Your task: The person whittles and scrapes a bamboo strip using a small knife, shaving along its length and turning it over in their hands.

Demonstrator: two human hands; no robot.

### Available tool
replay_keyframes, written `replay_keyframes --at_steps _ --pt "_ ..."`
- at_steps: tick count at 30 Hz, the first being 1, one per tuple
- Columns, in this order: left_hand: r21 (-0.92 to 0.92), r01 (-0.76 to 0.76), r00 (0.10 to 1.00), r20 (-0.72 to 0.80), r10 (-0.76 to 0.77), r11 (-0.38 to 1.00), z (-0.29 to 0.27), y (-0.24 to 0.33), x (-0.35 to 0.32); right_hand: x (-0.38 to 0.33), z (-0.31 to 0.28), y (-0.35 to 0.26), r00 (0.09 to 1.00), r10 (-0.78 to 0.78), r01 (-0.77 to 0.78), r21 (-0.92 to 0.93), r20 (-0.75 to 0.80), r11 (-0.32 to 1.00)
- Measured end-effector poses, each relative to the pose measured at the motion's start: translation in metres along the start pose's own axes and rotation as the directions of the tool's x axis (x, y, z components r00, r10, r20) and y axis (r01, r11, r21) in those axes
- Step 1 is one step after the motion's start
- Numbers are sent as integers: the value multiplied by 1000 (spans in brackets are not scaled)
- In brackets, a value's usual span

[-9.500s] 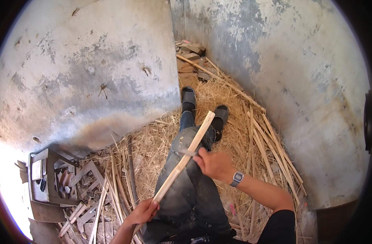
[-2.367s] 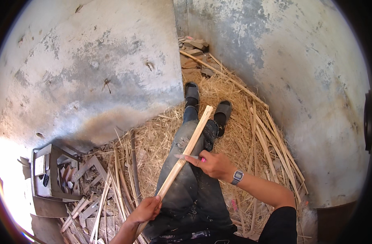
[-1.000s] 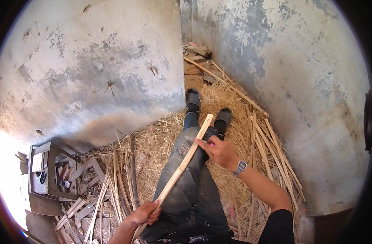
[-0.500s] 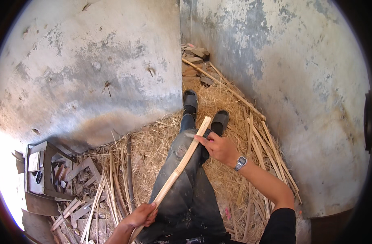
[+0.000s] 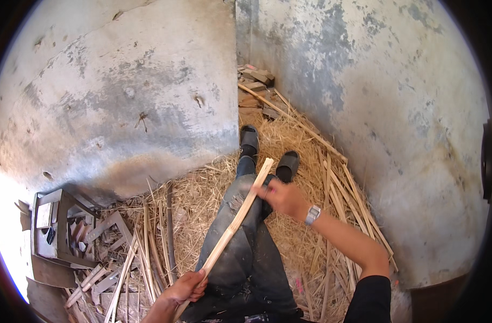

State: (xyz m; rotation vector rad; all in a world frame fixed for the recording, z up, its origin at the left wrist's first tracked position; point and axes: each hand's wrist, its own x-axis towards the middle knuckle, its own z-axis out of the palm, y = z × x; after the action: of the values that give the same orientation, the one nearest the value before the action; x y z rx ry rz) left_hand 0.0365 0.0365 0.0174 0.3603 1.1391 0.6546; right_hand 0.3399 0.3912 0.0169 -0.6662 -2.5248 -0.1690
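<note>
A long split bamboo strip lies slantwise over my thighs, its pale far end beyond my knees. Near its lower end my left hand is closed round it. My right hand is at the upper part of the strip, fingers curled and blurred by motion. A small pinkish bit shows at these fingers, and what they hold is too smeared to name. Dusty dark trousers cover my legs under the strip.
Straw-like shavings cover the floor around my feet. Long strips lean along the right wall. On the left stand a wooden frame and several sticks. Bricks are piled at the far corner.
My right hand has shifted slightly left and down along the strip and is now blurred. The strip's far end has moved slightly left; my left hand keeps its grip.
</note>
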Motion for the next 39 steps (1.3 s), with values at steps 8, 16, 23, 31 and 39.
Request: replay_keyframes --at_steps 8,16,23,31,39 --pt "27 23 1000 -2 -23 999 -12 -8 5 5 -18 26 919 344 -298 234 -191 925" --pt "16 37 998 45 -38 999 -19 -9 8 17 -10 -16 840 533 -349 652 -100 673" --pt "145 -40 999 -11 42 989 -19 -9 10 38 -15 -16 749 661 -535 615 29 579" --pt "203 -83 995 -39 93 976 -15 1 20 35 24 -11 643 760 -520 671 -100 529" --pt "418 -100 963 -187 193 903 4 28 23 25 21 -48 609 793 -571 681 -24 459"
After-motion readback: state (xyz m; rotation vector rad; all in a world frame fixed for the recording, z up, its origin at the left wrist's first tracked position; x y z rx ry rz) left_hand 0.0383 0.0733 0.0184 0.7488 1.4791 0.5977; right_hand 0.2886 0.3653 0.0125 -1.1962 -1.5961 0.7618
